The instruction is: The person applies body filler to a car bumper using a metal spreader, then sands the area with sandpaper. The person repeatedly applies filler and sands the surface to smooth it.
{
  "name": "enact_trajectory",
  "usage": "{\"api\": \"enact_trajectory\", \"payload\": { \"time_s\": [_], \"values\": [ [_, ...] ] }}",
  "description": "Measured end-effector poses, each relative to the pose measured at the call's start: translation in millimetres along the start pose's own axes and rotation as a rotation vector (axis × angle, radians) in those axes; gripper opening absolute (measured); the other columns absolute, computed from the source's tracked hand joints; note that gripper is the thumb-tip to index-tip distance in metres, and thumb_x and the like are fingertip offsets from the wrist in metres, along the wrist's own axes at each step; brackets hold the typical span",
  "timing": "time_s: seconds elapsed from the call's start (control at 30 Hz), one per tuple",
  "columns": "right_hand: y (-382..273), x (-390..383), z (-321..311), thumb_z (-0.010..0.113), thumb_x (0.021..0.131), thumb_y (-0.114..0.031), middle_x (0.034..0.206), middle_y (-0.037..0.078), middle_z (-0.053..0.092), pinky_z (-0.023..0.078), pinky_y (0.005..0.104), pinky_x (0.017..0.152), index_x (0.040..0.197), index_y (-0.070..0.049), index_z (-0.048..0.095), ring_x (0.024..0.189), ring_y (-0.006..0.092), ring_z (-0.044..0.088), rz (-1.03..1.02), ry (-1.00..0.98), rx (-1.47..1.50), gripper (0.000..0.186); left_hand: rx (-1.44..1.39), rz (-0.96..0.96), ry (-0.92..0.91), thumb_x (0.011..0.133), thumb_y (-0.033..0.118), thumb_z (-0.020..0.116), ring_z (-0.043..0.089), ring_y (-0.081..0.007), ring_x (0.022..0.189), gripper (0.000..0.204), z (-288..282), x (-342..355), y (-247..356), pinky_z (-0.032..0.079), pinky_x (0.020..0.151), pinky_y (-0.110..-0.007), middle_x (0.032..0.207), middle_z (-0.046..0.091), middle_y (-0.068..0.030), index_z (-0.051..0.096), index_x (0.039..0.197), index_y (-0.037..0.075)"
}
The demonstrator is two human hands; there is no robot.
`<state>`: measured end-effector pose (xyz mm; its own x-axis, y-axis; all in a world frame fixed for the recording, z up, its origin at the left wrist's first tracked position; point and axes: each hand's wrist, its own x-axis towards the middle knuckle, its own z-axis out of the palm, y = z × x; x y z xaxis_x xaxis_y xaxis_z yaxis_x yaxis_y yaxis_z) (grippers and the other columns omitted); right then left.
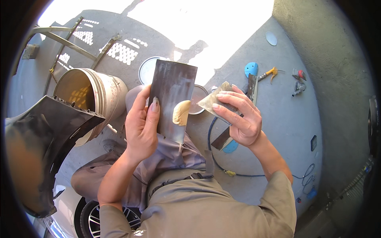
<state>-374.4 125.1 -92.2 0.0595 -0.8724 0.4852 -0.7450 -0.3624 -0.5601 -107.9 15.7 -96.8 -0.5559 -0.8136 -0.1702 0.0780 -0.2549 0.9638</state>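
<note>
My left hand [139,133] grips a dark rectangular mixing board [173,77] by its left edge, thumb on its face. A lump of cream-coloured putty [181,112] sits on the lower right of that board. To the right, my right hand [245,122] pinches a thin greyish putty spreader [209,104], its pointed corner toward the board. A gap separates the spreader from the board and the putty. Both hands are raised over my lap, and the fingers behind the board are hidden.
At left, a dark car fender [29,135] stands before an open white bucket [108,89], with a metal stand [65,39] farther off. Behind the board lies a round lid [146,71]. On the right floor are a yellow-handled air gun [271,73], blue pad [251,69] and hose [254,175].
</note>
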Motion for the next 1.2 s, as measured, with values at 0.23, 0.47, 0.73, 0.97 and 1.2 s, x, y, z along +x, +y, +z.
{"api": "enact_trajectory", "payload": {
  "time_s": [0.23,0.47,0.73,0.97,1.2],
  "values": [
    [-28,10,14,0.070,0.086,-0.012,0.121,0.007,0.076,0.057,0.0551,0.109,0.121,-0.017,0.084,0.114,0.0273,0.075,-0.064,-0.198,0.034,0.039,0.330,-0.016,0.055,0.119,0.009,0.042,0.062,-0.0061,0.095,0.045,-2,10,-1,0.050,0.082,-0.023,0.116,0.069,-0.0073,0.040,0.161,-0.007],
    [-22,8,17,0.070,0.079,0.003,0.123,0.010,0.076,0.052,0.0574,0.115,0.122,-0.015,0.084,0.114,0.0307,0.074,-0.011,-0.168,-0.026,0.049,0.164,0.023,0.067,0.121,0.012,0.040,0.067,-0.0057,0.100,0.045,-4,12,0,0.053,0.087,-0.022,0.118,0.074,-0.0088,0.039,0.162,-0.007],
    [-31,3,15,0.076,0.076,-0.002,0.118,0.009,0.076,0.054,0.0556,0.114,0.119,-0.015,0.085,0.113,0.0286,0.074,-0.019,-0.193,0.015,0.045,0.334,-0.045,0.081,0.121,0.013,0.041,0.066,-0.0068,0.104,0.045,0,16,-5,0.053,0.090,-0.023,0.124,0.072,-0.0095,0.040,0.162,-0.004],
    [-22,-5,20,0.067,0.091,-0.016,0.118,0.006,0.075,0.053,0.0582,0.113,0.126,-0.018,0.083,0.114,0.0283,0.074,-0.087,-0.186,-0.092,0.038,0.141,0.041,0.035,0.120,0.013,0.043,0.061,-0.0061,0.089,0.043,0,21,-6,0.049,0.076,-0.024,0.107,0.072,-0.0076,0.044,0.159,-0.005],
    [-12,-2,20,0.068,0.089,-0.017,0.118,0.006,0.075,0.057,0.0547,0.109,0.120,-0.017,0.085,0.111,0.0260,0.074,-0.025,-0.115,-0.139,0.035,0.646,0.282,-0.115,0.117,0.005,0.045,0.069,-0.0150,0.104,0.044,18,12,3,0.054,0.089,-0.027,0.120,0.075,-0.0173,0.043,0.158,-0.010]
  ]
}}
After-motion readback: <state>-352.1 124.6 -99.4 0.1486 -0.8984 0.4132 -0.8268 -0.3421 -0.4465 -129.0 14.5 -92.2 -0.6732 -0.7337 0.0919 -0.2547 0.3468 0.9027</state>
